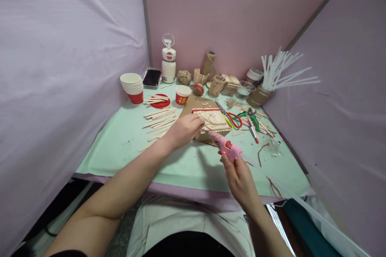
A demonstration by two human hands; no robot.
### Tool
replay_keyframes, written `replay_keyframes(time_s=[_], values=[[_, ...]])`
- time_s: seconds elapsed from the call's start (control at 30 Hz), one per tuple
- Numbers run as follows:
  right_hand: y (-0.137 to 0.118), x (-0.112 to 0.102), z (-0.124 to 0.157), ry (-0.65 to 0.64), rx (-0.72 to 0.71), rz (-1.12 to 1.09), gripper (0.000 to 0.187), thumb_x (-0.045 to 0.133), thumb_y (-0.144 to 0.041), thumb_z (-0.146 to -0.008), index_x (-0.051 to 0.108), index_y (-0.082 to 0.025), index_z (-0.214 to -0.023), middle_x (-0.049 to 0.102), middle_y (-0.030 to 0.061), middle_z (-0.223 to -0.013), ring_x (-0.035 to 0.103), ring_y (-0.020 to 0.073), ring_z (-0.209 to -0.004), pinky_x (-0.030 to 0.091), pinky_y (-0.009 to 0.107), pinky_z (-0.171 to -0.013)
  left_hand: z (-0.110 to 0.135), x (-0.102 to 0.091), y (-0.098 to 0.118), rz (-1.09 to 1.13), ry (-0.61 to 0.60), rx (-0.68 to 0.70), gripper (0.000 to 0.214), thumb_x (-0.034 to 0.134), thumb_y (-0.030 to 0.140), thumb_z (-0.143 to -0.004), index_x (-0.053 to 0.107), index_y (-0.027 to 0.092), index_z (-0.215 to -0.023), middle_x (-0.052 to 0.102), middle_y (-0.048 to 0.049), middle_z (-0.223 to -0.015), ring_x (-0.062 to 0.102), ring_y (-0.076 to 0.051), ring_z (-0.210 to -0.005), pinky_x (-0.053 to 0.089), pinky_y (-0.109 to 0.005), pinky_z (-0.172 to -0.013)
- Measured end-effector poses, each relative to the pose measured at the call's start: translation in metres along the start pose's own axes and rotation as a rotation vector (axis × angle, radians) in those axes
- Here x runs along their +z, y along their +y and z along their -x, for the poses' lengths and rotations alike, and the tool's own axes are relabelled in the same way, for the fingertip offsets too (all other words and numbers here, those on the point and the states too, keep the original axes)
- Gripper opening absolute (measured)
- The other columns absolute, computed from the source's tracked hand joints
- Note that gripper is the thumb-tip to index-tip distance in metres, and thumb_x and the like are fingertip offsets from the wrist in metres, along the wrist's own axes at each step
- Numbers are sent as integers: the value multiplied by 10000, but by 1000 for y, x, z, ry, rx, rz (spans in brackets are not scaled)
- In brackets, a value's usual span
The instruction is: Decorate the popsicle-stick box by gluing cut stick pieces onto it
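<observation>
My right hand point(239, 176) is wrapped round a pink hot-glue gun point(225, 145), whose nozzle points at the near edge of a small craft piece of wooden sticks point(212, 119) lying on brown cardboard point(189, 106). My left hand point(183, 129) rests on the left side of that piece, fingers curled and pressing on it. A clear glue stick juts from the back of the gun toward the right. Loose wooden sticks point(159, 121) lie just left of my left hand.
On the mint-green mat point(126, 144) stand stacked paper cups point(132, 87), a red cup point(182, 94), a red lid point(160, 101), a white bottle point(168, 65), twine point(184, 77), scissors point(232, 117), green pliers point(252, 117) and a holder of white sticks point(262, 92). Fabric walls close in on three sides.
</observation>
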State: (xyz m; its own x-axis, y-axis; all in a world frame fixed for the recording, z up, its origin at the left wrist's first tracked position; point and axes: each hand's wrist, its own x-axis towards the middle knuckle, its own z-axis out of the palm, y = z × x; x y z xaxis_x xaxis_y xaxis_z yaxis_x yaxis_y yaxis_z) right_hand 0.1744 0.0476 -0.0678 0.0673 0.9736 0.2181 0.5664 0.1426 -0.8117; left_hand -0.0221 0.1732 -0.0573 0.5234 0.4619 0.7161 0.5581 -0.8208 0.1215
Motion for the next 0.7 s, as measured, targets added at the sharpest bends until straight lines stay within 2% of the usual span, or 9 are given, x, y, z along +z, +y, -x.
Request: replay_keyframes(time_s=[0.1, 0.27, 0.43, 0.57, 0.7], values=[[-2, 0, 0, 0, -25, -5, 478, 429, -545, -942, 616, -160, -1154, 710, 154, -1106, 658, 277, -993, 511, 424, -881, 1, 0, 0, -5, -6, -12, 185, 458, 170, -964, 636, 157, -918, 670, -70, -888, 634, -165, -833, 509, -267, -754], [-4, 1, 0, -7, -6, 7, 447, 432, -543, -937, 639, -163, -1050, 728, 140, -1020, 675, 266, -917, 533, 397, -806, 2, 0, 0, -5, -9, -7, 176, 463, 170, -963, 630, 154, -910, 664, -73, -889, 628, -164, -827, 498, -261, -748], [-7, 2, -1, -12, -27, 1, 461, 428, -540, -938, 627, -160, -1110, 715, 145, -1072, 664, 268, -958, 518, 416, -860, 3, -1, -1, -30, 0, 2, 184, 461, 177, -967, 633, 152, -908, 663, -69, -876, 623, -163, -810, 492, -257, -729], [-8, 3, 0, -1, -4, 7, 454, 438, -555, -926, 646, -161, -1011, 721, 128, -947, 667, 255, -870, 536, 389, -774, 4, -1, -1, -20, 21, 10, 188, 464, 173, -969, 634, 145, -895, 663, -68, -859, 621, -160, -797, 494, -254, -725], [-9, 4, 1, -3, -10, 8, 441, 443, -545, -928, 652, -168, -1024, 720, 115, -914, 660, 245, -817, 538, 377, -744, 5, -2, -1, -7, -2, -4, 190, 461, 165, -968, 637, 154, -896, 664, -66, -868, 620, -161, -803, 493, -259, -730]])
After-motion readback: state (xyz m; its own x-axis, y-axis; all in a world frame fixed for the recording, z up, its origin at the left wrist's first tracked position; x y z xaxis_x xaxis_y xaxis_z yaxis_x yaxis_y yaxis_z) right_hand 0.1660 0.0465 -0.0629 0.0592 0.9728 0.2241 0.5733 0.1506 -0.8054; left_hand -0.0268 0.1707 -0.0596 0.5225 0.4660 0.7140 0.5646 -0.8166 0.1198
